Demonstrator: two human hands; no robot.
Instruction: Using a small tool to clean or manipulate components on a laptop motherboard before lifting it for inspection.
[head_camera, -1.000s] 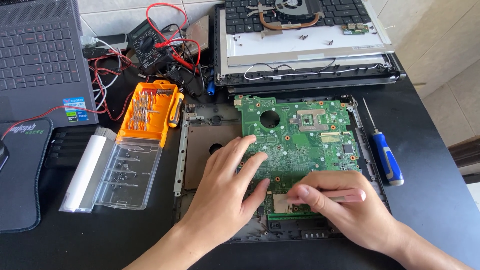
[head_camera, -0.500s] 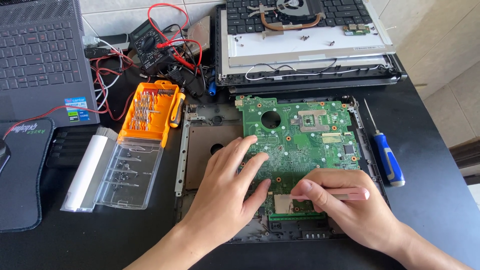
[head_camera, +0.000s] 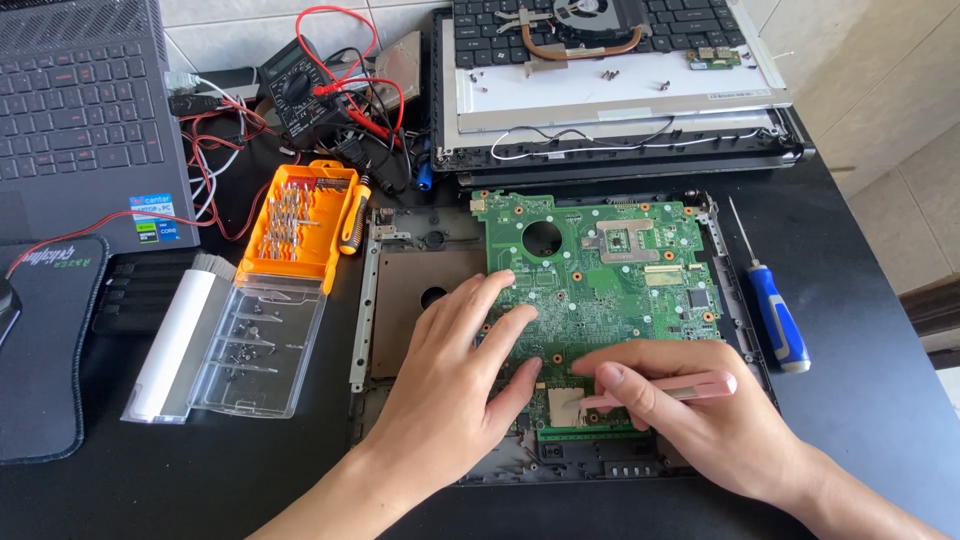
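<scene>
While our left hand (head_camera: 455, 390) lies open and flat on the green board (head_camera: 600, 270), our right hand (head_camera: 700, 410) grips a pink tool (head_camera: 670, 388), its tip at the board's lower edge. That board sits in the black chassis (head_camera: 400, 300). A blue screwdriver (head_camera: 775, 320) lies right; an orange bit case (head_camera: 295, 225) lies left.

Board (head_camera: 610, 270) lies in the chassis (head_camera: 400, 300), under both sets of fingers. Left fingers (head_camera: 490, 310) rest flat on it; right fingers (head_camera: 620, 385) just beside them pinch a tool (head_camera: 690, 388). Screwdriver (head_camera: 775, 320) right of the right fingers. Bit case (head_camera: 295, 225) and tray (head_camera: 255, 345) left of the left fingers. Keyboard panel (head_camera: 610, 60) beyond the fingers.
</scene>
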